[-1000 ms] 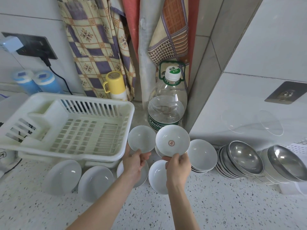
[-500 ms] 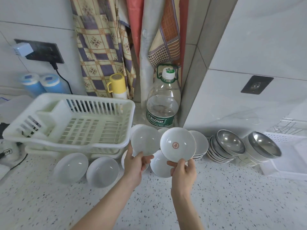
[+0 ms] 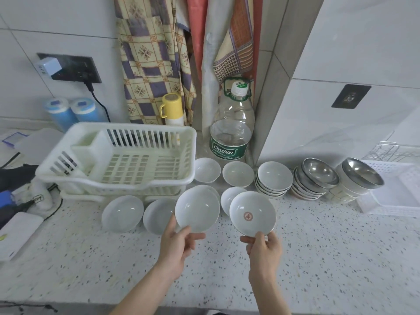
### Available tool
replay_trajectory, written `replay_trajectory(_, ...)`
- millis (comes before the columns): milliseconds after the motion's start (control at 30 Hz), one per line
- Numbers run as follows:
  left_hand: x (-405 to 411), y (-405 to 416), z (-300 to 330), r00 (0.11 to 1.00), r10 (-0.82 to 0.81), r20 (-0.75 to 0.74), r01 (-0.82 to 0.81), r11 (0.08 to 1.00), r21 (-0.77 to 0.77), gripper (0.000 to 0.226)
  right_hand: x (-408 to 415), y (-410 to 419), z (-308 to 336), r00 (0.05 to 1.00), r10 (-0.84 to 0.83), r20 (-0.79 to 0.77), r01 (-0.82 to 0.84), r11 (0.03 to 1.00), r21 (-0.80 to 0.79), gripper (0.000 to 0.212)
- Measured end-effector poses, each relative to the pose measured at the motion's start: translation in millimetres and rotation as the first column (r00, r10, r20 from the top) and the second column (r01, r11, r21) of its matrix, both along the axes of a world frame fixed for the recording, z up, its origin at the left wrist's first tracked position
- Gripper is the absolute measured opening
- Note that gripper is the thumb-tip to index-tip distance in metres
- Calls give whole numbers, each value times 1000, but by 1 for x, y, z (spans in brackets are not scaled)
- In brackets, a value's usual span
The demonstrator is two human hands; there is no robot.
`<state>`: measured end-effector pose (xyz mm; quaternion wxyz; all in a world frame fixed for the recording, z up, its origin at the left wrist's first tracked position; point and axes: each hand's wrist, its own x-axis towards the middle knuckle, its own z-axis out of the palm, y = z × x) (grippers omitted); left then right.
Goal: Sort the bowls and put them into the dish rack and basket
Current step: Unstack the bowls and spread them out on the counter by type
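1. Nearest the viewer, two bare forearms reach forward over a speckled white stone table (image 3: 318,258).
2. The left hand (image 3: 179,244) pinches the lower rim of a plain white ceramic bowl (image 3: 197,209), thumb on the near edge and fingers behind, tilting the bowl so its inside faces the viewer.
3. The right hand (image 3: 264,246) pinches the lower rim of a white ceramic bowl with a red emblem at its centre (image 3: 252,213) the same way (also tilted toward the viewer, held just right of the plain one).
4. Behind the held bowls, loose white bowls rest on the table: two at the left (image 3: 122,213) in front of the rack, one partly hidden between the hands (image 3: 229,196), and two further back (image 3: 238,173).
5. To the right of those sits a stack of white bowls (image 3: 273,180), then two leaning stacks of shiny steel bowls (image 3: 318,178).
6. At the left stands an empty white plastic dish rack (image 3: 122,160) with slotted sides.
7. At the far right lies a white plastic basket (image 3: 400,196), with a wire rack (image 3: 391,152) just behind it.
8. Against the back wall stand a large clear water bottle with a green label (image 3: 231,126), a yellow-capped flask (image 3: 172,109) and two blue-lidded containers (image 3: 70,111); patterned cloths (image 3: 154,60) hang above.
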<state>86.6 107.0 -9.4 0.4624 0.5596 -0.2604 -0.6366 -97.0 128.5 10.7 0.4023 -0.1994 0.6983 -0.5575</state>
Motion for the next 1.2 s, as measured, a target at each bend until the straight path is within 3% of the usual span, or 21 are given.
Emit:
replay_trajectory(433,19,48,-35,988,-124,88,111,983,145,61,4,45,-34,997,73,-40,-64,980,186,21)
replay_trajectory(1200,8,46,-45,987,-116,113,93,978,188,57,-8,39,-67,992,118,33,-123,959,257,21)
